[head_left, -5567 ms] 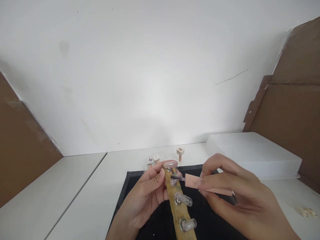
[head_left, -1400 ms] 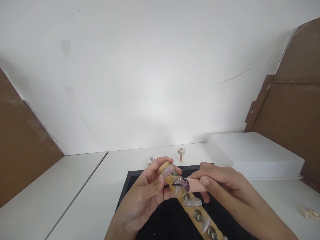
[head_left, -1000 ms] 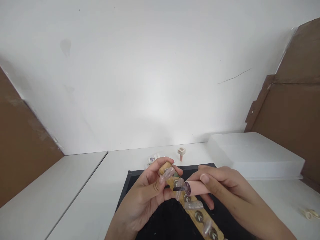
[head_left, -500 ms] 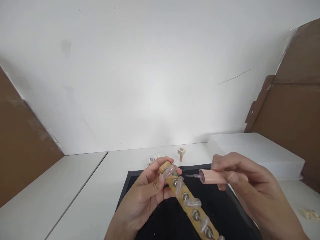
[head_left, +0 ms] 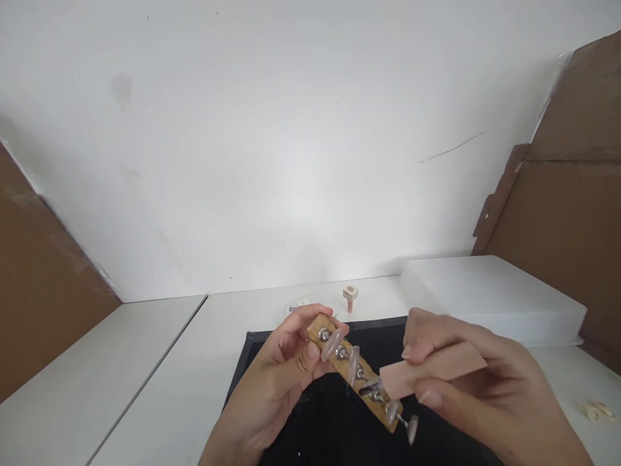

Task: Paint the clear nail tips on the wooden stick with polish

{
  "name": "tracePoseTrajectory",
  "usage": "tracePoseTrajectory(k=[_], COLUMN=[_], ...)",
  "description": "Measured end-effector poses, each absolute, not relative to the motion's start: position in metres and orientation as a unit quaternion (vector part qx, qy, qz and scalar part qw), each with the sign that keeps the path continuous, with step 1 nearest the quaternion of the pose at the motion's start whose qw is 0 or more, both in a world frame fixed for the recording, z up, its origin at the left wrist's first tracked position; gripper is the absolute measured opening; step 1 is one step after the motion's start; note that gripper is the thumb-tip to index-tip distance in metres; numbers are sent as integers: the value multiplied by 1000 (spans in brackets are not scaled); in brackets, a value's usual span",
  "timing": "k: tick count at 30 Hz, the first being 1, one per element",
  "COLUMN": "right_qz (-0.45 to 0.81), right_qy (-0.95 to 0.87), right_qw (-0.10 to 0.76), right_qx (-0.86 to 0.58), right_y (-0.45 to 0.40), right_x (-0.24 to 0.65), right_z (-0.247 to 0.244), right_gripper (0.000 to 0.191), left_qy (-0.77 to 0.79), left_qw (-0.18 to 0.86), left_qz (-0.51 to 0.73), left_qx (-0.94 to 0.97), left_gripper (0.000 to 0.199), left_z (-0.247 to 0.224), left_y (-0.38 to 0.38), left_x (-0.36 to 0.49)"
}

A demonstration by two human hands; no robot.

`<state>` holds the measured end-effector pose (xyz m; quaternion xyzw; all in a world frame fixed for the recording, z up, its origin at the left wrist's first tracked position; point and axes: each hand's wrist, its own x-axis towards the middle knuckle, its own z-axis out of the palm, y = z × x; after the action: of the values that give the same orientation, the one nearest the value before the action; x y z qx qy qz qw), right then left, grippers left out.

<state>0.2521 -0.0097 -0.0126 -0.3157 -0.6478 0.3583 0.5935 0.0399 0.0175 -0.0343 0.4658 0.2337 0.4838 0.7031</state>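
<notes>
My left hand [head_left: 272, 385] is closed round the upper end of a wooden strip [head_left: 380, 410], which tilts down to the right. Metal posts along the strip carry clear, slightly pinkish false nail tips [head_left: 332, 345], several of them. Between the thumb and fingers of my right hand [head_left: 499, 382] is a pink nail polish brush cap [head_left: 436, 370]. Its thin brush [head_left: 372, 387] points left, over a nail tip near the strip's middle. Whether the bristles touch that tip I cannot tell. At the strip's lower end, one nail tip [head_left: 412, 430] sticks out sideways on its post.
A black mat [head_left: 320, 430] lies beneath my hands on the white table [head_left: 160, 388]. Behind it are a small pink-stemmed piece with a pale top [head_left: 350, 294] and a white packet [head_left: 294, 307]. A translucent white box [head_left: 490, 291] and small cream rings [head_left: 596, 411] are at right.
My right hand has brought the brush down and onto the strip's middle, from clear of it beside the upper end. The strip has turned, so its nail tips show more edge-on.
</notes>
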Motion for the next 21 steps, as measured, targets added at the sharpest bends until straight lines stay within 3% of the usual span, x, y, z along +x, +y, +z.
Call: tracePoseTrajectory(k=[6,16,21], right_qz=[361,178,225], right_qy=[-619,-666,-714], right_qw=[615,647,602], right_qx=[-329,-325,-275], right_y=[-9,-2,-4], right_x=[245,259,258], right_z=[-15,-31,-24], right_gripper=[13,11,15], left_qy=[227,254,241], left_qw=[698,684,687], left_qz=[477,465,467], left_qx=[484,501,502], left_gripper=[21,21,22], left_z=[-34,-41,-37], left_y=[12,12,15], left_x=[41,37,38])
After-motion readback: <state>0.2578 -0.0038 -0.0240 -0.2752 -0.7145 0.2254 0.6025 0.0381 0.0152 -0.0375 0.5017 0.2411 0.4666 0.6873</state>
